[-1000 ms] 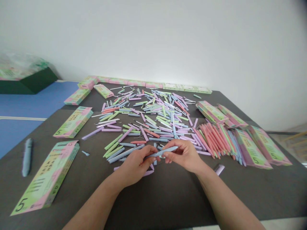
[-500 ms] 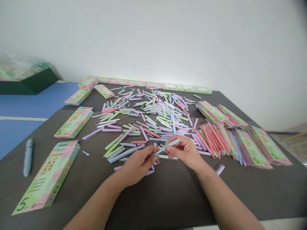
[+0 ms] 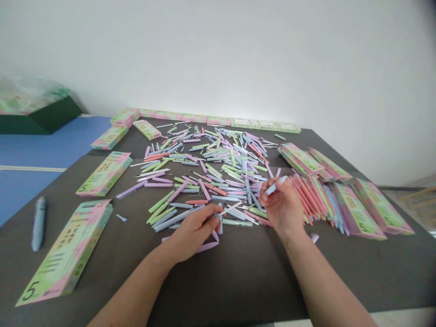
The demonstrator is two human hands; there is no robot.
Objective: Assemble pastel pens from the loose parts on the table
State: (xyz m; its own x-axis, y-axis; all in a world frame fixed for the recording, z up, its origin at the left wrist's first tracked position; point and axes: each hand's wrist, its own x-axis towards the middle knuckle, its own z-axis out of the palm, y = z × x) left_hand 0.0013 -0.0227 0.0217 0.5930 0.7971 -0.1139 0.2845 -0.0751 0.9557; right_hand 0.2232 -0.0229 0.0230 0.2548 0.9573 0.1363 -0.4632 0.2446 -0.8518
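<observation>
My left hand point(image 3: 200, 231) is closed, pinching a thin white pen refill point(image 3: 229, 210) that points up and to the right. A pale blue end seems to show at its fingertips, mostly hidden. My right hand point(image 3: 284, 204) is raised beside the row of coral pens point(image 3: 304, 197), its fingers closed around a light blue pen barrel point(image 3: 275, 185). The two hands are apart. Between and beyond them lies a loose pile of pen parts point(image 3: 218, 159) in purple, green, blue and coral, with white refills mixed in.
Pink and green boxes stand at the left point(image 3: 64, 250), along the back edge and at the right point(image 3: 361, 209). A thick blue pen-like object point(image 3: 39, 223) lies at the far left of the dark table point(image 3: 238, 281). A dark green bin point(image 3: 41, 116) stands on a blue surface.
My right hand has moved right and up with the blue barrel, away from my left hand. The white refill now sticks out of my left fingers; the left hand has barely moved.
</observation>
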